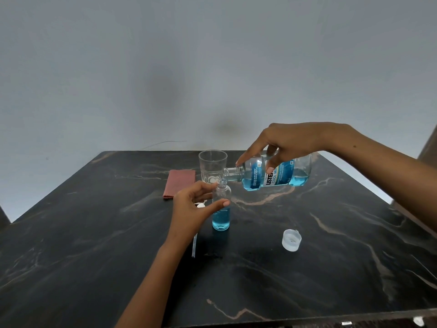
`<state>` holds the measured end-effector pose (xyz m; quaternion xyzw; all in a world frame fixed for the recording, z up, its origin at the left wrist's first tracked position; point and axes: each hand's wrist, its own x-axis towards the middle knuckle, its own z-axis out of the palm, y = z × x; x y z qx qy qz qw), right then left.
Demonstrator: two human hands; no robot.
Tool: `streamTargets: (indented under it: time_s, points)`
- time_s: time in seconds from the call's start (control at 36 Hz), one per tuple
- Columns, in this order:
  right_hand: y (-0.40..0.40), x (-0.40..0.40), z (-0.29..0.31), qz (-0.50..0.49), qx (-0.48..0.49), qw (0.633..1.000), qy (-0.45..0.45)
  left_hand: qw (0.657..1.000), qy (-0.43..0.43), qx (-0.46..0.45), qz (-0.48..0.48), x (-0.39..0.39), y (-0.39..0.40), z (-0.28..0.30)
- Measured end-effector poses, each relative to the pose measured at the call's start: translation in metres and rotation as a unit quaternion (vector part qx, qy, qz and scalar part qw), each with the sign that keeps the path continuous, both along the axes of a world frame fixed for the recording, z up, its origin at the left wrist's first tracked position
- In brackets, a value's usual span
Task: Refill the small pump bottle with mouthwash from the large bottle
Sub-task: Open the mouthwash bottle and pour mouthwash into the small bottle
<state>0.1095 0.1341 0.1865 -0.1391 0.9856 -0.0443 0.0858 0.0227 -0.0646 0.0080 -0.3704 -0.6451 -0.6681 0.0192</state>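
Note:
The small clear bottle [221, 209] stands upright on the dark marble table [94, 245], blue mouthwash filling roughly its bottom third, its pump off. My left hand [192, 207] wraps loosely around it, thumb on its front. My right hand [288, 143] grips the large mouthwash bottle [276, 174] from above, tipped almost horizontal, its open neck just above and right of the small bottle's mouth. Blue liquid lies along the large bottle's lower side. The pump head with its tube [196, 233] lies mostly hidden behind my left hand.
An empty drinking glass [212, 165] stands just behind the small bottle. A folded reddish cloth [178, 183] lies to its left. The large bottle's clear cap [291, 240] rests on the table to the right front. A grey wall rises behind.

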Motion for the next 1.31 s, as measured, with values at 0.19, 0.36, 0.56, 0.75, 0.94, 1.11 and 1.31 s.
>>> streamTargets:
  time_s: [0.19, 0.36, 0.56, 0.75, 0.94, 1.11, 1.31]
  points:
    - [0.0007, -0.0007, 0.0003, 0.000, 0.000, 1.000, 0.001, 1.000, -0.004, -0.007, 0.004, 0.0005, -0.0005, -0.0001]
    - [0.0001, 0.0007, 0.0006, -0.002, 0.003, 1.000, -0.004, 1.000, -0.002, -0.008, 0.001, 0.0019, -0.0003, 0.0018]
    - [-0.0015, 0.0010, 0.0004, -0.006, 0.007, 1.000, -0.002, 1.000, 0.002, -0.009, 0.001, 0.0025, -0.0007, 0.0021]
    - [-0.0026, 0.0029, 0.0025, -0.002, 0.011, 1.000, -0.001, 1.000, -0.007, -0.006, 0.001, 0.0027, -0.0007, 0.0022]
    - [-0.0011, 0.0012, 0.0014, -0.009, 0.003, 1.000, -0.003, 1.000, 0.002, -0.011, -0.003, 0.0016, -0.0019, 0.0018]
    - [-0.0015, 0.0013, 0.0026, -0.005, 0.006, 1.000, -0.006, 1.000, 0.011, -0.017, -0.002, 0.0015, -0.0029, 0.0020]
    - [-0.0031, 0.0010, 0.0039, -0.006, 0.009, 1.000, -0.006, 1.000, 0.021, -0.020, 0.001, 0.0015, -0.0023, 0.0025]
